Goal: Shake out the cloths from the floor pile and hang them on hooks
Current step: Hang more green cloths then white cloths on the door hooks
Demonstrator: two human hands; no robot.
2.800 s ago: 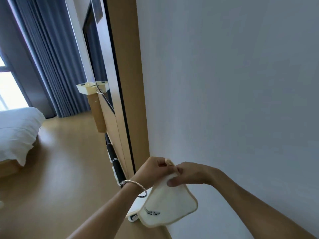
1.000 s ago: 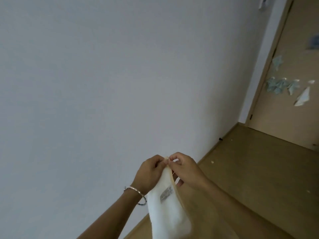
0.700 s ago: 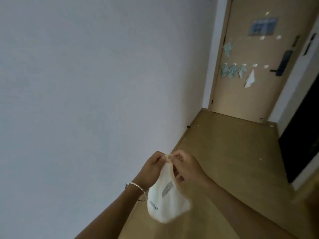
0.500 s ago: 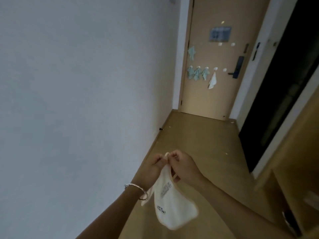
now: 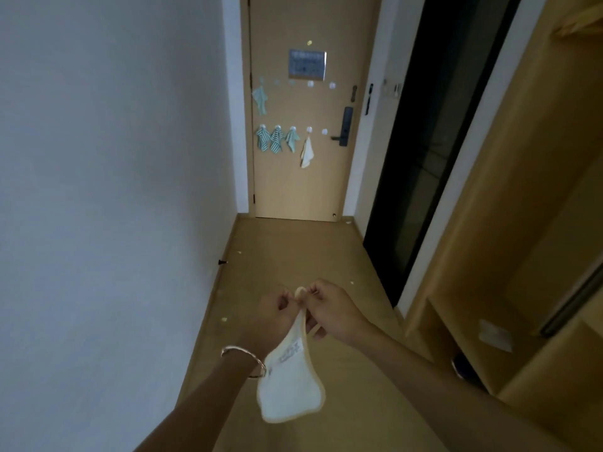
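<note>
Cream cloth (image 5: pixel 290 389) soft, matt, tan-edged; bracelet (image 5: pixel 243 355) shiny metal; door (image 5: pixel 298 177) smooth wood; wall (image 5: pixel 107 177) matt painted.

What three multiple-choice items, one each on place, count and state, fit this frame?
1. Where do the hung cloths hang?
A. on a rail
B. on the door
C. on a chair back

2. How many cloths hang there?
A. two
B. nine
C. five

3. How is the cream cloth held?
A. pinched by the left hand and the right hand
B. by one hand alone
C. not held at all

Answers: 1 B, they hang from hooks on the door. 2 C, one hangs in the upper row and four in the lower. 3 A, both hands pinch its loop.
</note>
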